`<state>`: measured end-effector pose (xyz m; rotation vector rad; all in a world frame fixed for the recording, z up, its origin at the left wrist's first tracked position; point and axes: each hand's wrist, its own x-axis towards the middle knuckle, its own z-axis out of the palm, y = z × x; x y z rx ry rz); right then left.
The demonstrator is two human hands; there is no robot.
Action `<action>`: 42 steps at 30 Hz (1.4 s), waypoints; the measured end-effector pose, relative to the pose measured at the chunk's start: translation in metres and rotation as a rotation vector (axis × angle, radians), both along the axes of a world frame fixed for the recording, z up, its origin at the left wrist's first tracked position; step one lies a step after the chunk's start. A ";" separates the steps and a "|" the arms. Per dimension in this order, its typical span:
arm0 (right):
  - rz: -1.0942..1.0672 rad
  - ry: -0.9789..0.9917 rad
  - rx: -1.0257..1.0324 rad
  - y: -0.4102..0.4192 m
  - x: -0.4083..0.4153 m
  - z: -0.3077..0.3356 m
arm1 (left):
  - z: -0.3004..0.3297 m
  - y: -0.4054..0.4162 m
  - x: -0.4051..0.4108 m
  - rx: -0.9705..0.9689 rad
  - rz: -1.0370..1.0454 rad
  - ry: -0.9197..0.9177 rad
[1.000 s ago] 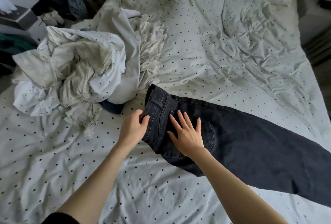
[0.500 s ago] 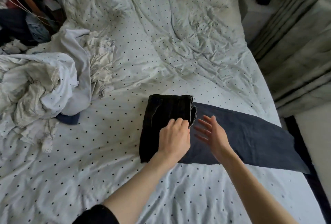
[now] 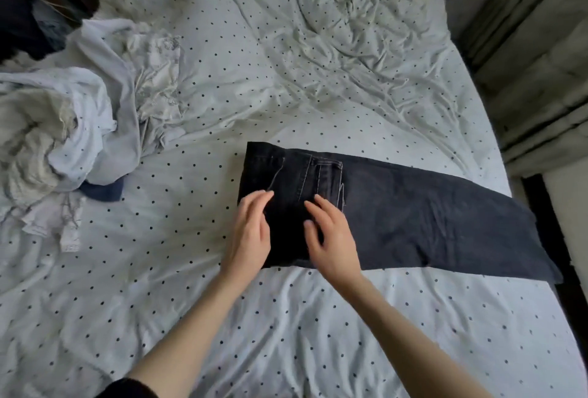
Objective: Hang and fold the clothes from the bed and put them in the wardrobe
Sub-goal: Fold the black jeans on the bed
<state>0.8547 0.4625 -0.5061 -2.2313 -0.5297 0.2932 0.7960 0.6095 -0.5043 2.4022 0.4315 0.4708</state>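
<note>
You will find nothing to read here: no words, labels, brands, numbers or signs stand legibly on anything in your head view.
</note>
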 end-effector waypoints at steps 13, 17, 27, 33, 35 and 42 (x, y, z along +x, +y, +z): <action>0.255 -0.035 -0.370 0.005 0.005 -0.056 | -0.012 0.054 0.030 -0.805 0.165 0.349; 0.191 0.229 -0.029 -0.008 0.019 -0.032 | 0.017 0.029 0.034 -0.658 0.071 0.219; -0.460 1.214 0.847 -0.146 0.091 0.017 | 0.058 -0.156 0.099 -0.012 -0.169 0.334; -0.399 1.017 0.527 -0.238 0.107 0.001 | -0.008 -0.231 0.117 0.426 -0.540 0.876; -0.342 0.947 0.441 -0.249 0.106 -0.011 | -0.023 -0.232 0.110 0.438 -0.474 0.779; 0.183 0.241 -0.337 -0.226 0.088 -0.048 | -0.026 -0.188 0.092 -0.239 0.174 0.471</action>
